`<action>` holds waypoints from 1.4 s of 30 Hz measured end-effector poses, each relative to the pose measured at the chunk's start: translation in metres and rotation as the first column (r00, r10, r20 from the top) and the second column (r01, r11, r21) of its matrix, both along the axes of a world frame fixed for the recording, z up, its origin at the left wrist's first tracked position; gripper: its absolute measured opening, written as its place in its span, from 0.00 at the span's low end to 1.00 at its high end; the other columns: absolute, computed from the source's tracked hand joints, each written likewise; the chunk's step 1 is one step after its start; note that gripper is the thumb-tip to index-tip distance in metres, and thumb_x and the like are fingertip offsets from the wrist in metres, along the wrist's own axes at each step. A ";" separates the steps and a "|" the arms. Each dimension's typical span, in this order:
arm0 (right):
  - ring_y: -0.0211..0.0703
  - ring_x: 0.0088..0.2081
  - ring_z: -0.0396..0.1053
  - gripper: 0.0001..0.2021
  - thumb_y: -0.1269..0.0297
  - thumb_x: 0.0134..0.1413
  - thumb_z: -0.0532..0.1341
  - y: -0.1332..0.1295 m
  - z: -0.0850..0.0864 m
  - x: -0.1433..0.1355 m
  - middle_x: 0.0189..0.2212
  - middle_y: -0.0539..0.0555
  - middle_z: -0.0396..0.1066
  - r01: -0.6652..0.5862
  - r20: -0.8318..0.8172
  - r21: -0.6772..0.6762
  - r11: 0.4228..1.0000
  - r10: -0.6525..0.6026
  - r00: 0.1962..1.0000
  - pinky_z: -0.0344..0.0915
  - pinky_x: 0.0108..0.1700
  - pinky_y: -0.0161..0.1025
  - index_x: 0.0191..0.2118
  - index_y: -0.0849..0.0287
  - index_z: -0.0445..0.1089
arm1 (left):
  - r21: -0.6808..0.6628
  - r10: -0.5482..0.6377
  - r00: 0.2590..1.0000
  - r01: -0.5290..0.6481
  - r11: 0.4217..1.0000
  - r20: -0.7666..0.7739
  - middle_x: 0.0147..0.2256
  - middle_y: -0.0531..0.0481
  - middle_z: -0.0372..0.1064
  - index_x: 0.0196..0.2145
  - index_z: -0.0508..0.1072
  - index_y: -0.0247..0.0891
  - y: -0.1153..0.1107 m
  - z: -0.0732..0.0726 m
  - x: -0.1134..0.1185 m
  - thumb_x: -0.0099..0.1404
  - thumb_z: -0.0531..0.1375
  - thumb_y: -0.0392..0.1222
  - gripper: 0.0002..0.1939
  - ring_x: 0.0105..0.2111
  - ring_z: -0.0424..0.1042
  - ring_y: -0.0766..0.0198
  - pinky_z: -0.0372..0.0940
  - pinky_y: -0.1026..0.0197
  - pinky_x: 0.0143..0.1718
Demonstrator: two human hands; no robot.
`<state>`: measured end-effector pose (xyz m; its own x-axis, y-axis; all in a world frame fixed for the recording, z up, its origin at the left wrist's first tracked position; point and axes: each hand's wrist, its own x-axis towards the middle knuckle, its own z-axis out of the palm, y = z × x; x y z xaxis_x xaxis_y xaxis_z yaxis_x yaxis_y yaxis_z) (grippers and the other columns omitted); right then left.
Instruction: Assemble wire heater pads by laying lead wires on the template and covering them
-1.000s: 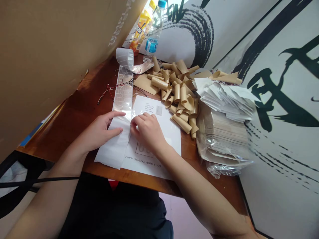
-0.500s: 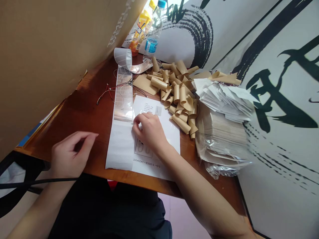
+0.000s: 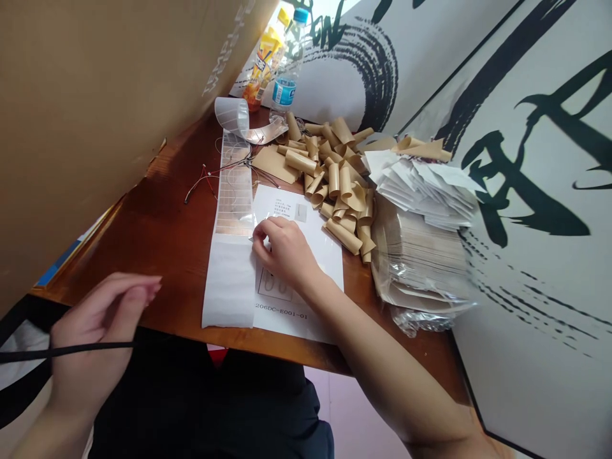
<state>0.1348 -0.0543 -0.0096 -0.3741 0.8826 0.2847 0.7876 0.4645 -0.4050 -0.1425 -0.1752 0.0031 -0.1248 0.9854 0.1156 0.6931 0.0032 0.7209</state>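
My right hand [image 3: 285, 252] rests over a printed white sheet [image 3: 296, 325], thumb and index finger pinched at the edge of a long label strip [image 3: 235, 204]. Whatever lies between those fingertips is too small to name. The strip's near part is blank white backing [image 3: 229, 280]; its far end curls into a roll [image 3: 232, 116]. My left hand [image 3: 102, 319] hovers off the table's front edge at the left, its thumb and fingers pressed together; anything in them cannot be made out. Thin red and black wires [image 3: 203, 178] lie across the strip.
Brown curled papers [image 3: 342, 182] heap behind the sheet. To the right, white slips [image 3: 421, 182] top a plastic-wrapped stack [image 3: 425, 255]. A water bottle [image 3: 285, 89] and an orange drink bottle [image 3: 258, 73] stand at the back. A large cardboard panel [image 3: 105, 83] leans in from the left.
My left hand has moved left and toward my body, away from the strip. My right hand keeps its pinch at the strip's edge. The view has shifted slightly.
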 end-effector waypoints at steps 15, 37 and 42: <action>0.38 0.29 0.64 0.06 0.73 0.54 0.57 0.002 -0.001 0.004 0.27 0.51 0.72 -0.015 -0.187 -0.061 0.998 0.004 0.982 0.60 0.36 0.36 0.28 0.58 0.68 | -0.118 -0.662 0.745 0.652 0.749 -0.083 0.62 0.43 0.65 0.65 0.61 0.40 0.126 0.003 0.090 0.66 0.59 0.49 0.32 0.59 0.68 0.53 0.61 0.51 0.62; 0.35 0.20 0.64 0.12 0.69 0.61 0.56 -0.058 -0.016 0.024 0.19 0.49 0.72 0.115 0.115 0.299 0.947 -0.156 0.981 0.46 0.24 0.36 0.28 0.58 0.72 | -0.024 -0.792 0.596 0.797 0.604 -0.134 0.44 0.48 0.73 0.44 0.77 0.41 0.129 -0.008 0.107 0.67 0.62 0.43 0.10 0.49 0.71 0.56 0.60 0.53 0.52; 0.34 0.18 0.60 0.15 0.71 0.61 0.55 -0.061 -0.019 0.019 0.16 0.47 0.67 0.081 0.135 0.372 0.925 -0.141 0.981 0.45 0.24 0.35 0.24 0.59 0.69 | 0.073 -0.761 0.631 0.775 0.628 -0.152 0.42 0.52 0.74 0.38 0.77 0.41 0.126 -0.023 0.108 0.67 0.63 0.40 0.03 0.45 0.71 0.60 0.58 0.54 0.50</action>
